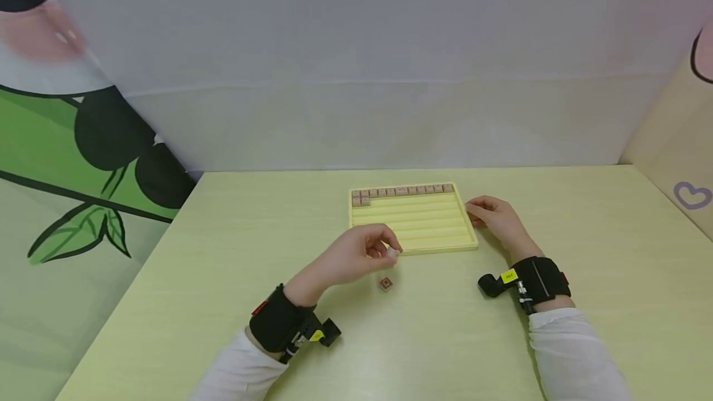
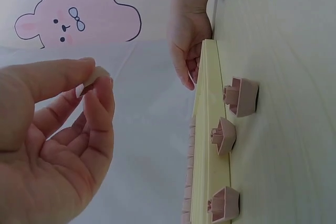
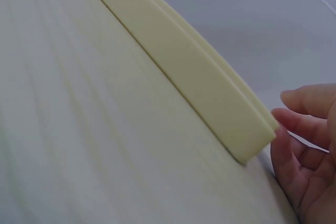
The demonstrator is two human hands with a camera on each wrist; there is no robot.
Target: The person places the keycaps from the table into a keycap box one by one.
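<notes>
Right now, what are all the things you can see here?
Table: one, pale yellow, under everything.
Tray: one, yellow, middle of table.
Keycaps in tray: one full row plus two, brown, far end.
Loose keycaps: three, brown, table beside tray's near edge.
Small piece: one, pale, pinched between fingertips.
Bunny drawing: one, pink, backdrop.
Left hand: one, pinching the piece.
Right hand: one, at tray's right edge.

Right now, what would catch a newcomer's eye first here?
A pale yellow grooved tray at the table's middle, brown keycaps lining its far row. The left hand pinches a small piece at the tray's near edge, above a lone keycap. The right hand rests against the tray's right side.
</notes>
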